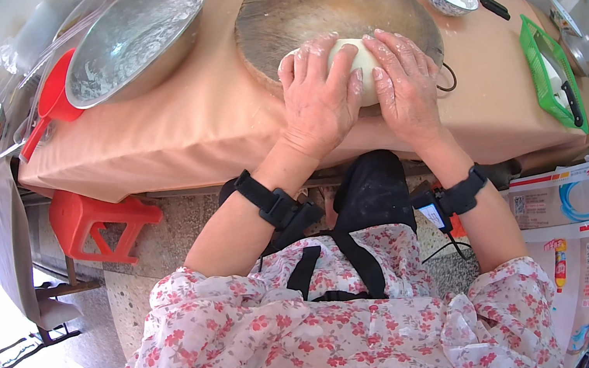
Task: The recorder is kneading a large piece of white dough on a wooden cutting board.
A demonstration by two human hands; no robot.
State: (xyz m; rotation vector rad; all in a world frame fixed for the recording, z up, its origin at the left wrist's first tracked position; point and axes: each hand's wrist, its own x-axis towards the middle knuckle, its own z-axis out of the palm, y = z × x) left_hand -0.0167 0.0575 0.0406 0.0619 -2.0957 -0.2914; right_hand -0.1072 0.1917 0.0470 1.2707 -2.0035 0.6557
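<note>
Round wooden board (322, 5) beneath one smooth, off-white, bulging dough lump (364, 61)

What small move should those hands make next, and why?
Probably a gentle push forward with both hands: the bare left hand and bare right hand are both curled over the smooth, white, dough-like lump, which sits toward the near side of the round, brown wooden board, leaving board surface beyond it.

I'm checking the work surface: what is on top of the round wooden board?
A lump of white dough sits on the wooden board, with the left hand and right hand cupped over it. The dough's underside and the board beneath it are covered, so they cannot be seen.
</note>
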